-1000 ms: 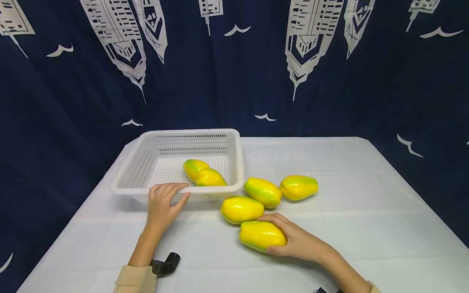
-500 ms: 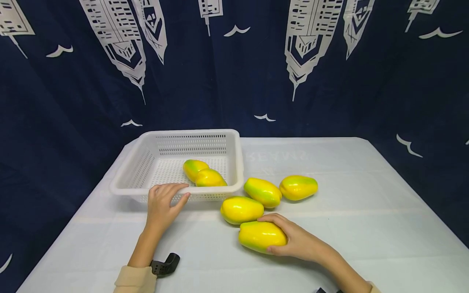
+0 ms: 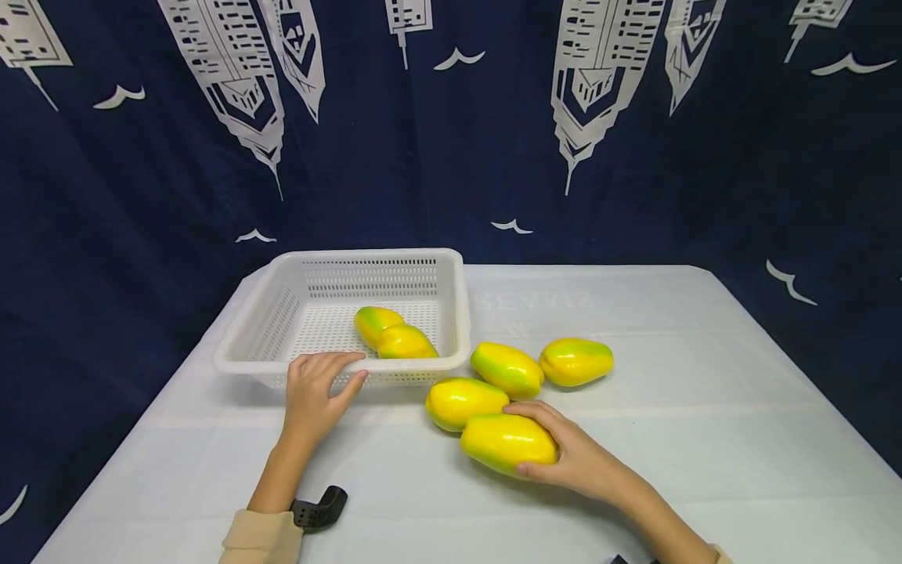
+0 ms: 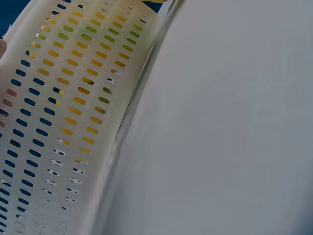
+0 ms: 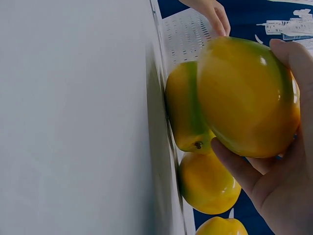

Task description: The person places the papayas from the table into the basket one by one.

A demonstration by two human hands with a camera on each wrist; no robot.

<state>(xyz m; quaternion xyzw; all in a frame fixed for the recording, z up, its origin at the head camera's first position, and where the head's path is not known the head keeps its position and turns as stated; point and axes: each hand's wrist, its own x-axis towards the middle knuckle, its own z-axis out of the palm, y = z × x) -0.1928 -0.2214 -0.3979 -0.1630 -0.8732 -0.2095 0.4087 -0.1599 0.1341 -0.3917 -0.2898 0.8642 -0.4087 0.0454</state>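
Note:
A white perforated plastic basket stands at the back left, and two yellow-green papayas lie inside it. My left hand holds its near rim, fingers over the edge and thumb on the outer wall. In the left wrist view the basket's slotted wall shows yellow fruit through its holes. My right hand grips another papaya by its right end, thumb on the near side and fingers on the far side. The right wrist view shows this held papaya raised off the table.
Three more papayas lie right of the basket: one papaya just behind the held one, a second papaya by the basket's corner, and a third papaya farther right. A white cloth covers the table. A dark blue curtain hangs behind.
The right hand has lifted its papaya slightly, and it sits higher in the head view. The left hand and the basket stay in place.

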